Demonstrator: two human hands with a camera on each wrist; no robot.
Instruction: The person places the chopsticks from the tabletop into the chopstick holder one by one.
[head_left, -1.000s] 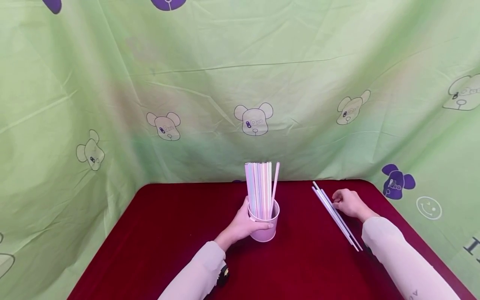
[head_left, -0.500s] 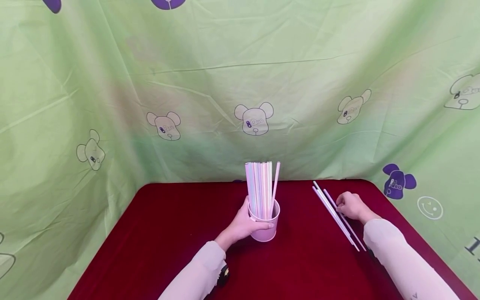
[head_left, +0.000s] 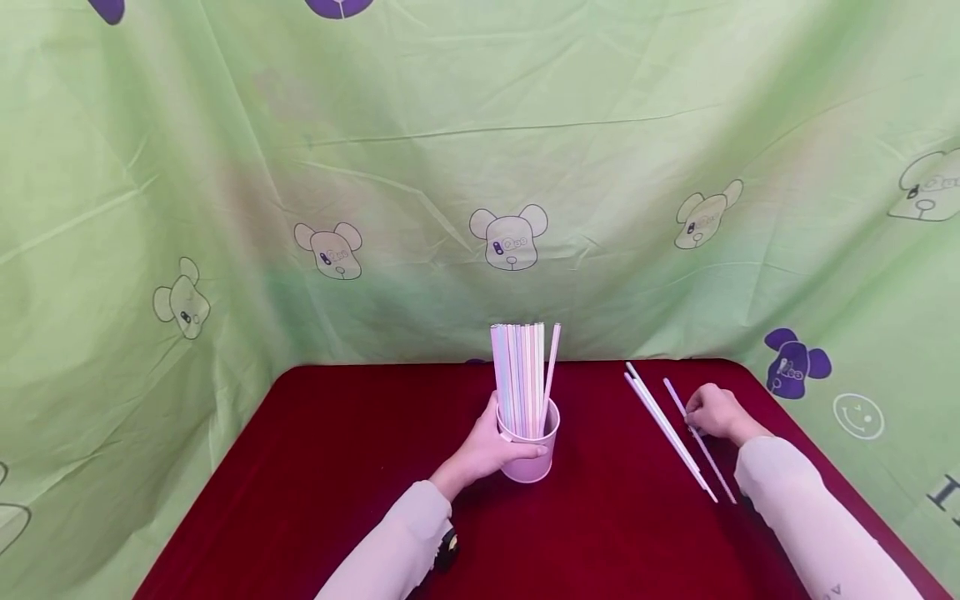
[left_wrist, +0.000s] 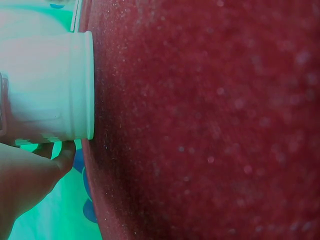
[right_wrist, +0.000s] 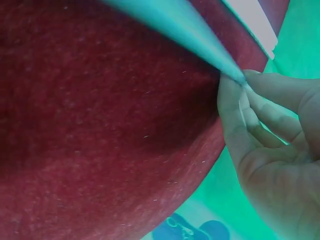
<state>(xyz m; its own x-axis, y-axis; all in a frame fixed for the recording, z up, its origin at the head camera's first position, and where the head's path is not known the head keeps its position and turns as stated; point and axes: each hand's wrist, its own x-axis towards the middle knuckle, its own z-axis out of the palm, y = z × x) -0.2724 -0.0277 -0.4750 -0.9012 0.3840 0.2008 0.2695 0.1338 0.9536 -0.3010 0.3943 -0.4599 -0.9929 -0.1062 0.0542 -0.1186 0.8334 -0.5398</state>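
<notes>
You face a dark red table [head_left: 337, 500] with rounded corners; a wrinkled green cloth [head_left: 450, 125] printed with cartoon bears hangs behind and around it.

No legible text (bear prints blurred)
</notes>
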